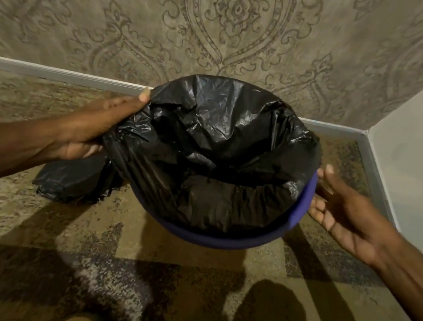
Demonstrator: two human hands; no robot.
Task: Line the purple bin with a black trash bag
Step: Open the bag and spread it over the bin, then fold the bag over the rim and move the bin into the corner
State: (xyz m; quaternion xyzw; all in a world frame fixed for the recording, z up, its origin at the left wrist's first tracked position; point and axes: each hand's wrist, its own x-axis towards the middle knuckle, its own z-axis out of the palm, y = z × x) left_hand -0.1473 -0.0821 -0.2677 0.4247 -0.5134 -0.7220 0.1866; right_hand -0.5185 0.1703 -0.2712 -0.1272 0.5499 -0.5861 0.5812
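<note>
The black trash bag [224, 145] already sits inside the purple bin [270, 234] on the carpet [25, 227] in the corner; the left hand [89, 128] pinches its bunched edge, the right hand [342, 207] spread flat against the bin's side. I'd pull that slack evenly down over the near-left rim. Loose black plastic [73, 179] heaped beside the bin crowds that side.

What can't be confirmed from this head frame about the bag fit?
- Purple bin inside and base: hidden by the black trash bag, head view.
- Far rim: bag drapes over it, so the fold depth is not visible.
- Left hand fingertips: buried under bag folds; grip unclear.
- Right hand: open beside the bin; contact with the wall is uncertain.
</note>
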